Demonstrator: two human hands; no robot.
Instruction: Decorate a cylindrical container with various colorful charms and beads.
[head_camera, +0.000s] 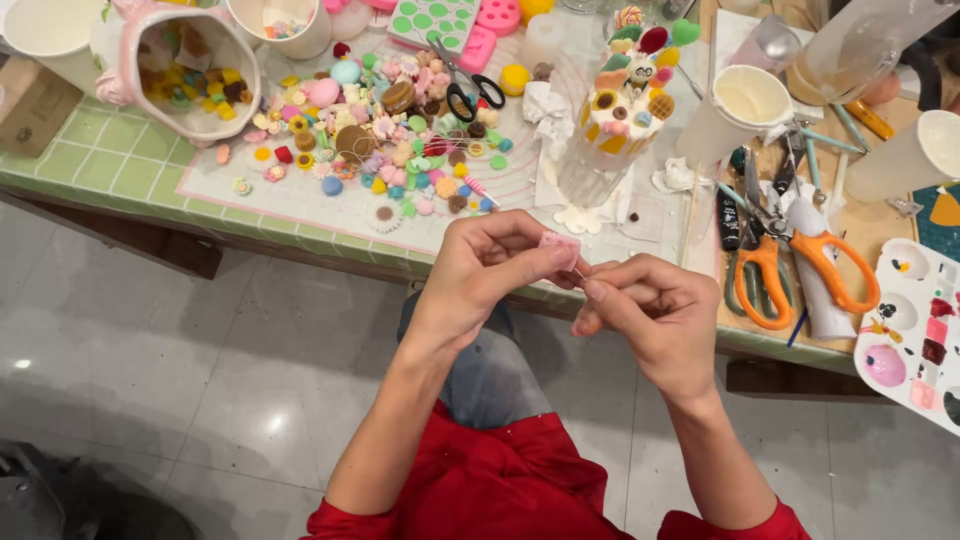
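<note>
Closest in, both hands meet over the lap, just short of the table edge. The left hand (480, 265) pinches a small pink charm (560, 247) between thumb and fingertips. The right hand (645, 315), at 4 o'clock from the charm, is curled narrow, its thumb and forefinger nipping something thin at the charm's lower corner; what that thin thing is cannot be told.

The charm looks light, stiff and small enough to slip or drop easily, so a grip across its flat faces seems safest, leaving the corner free. Fine surface detail may chip.

Beyond the hands, the table (120, 160) has a pale green tiled top, with a white mat (300, 210) lying on it. At 11 o'clock from the charm a heap of tiny coloured trinkets (380, 130) is spread on the mat, a tipped pink mug (180, 70) behind it. At 12 o'clock stands a decorated cup (620, 120); at 3 o'clock lie orange scissors (790, 270) and a paint palette (915, 330). Below is a glossy grey tiled floor (200, 380).
</note>
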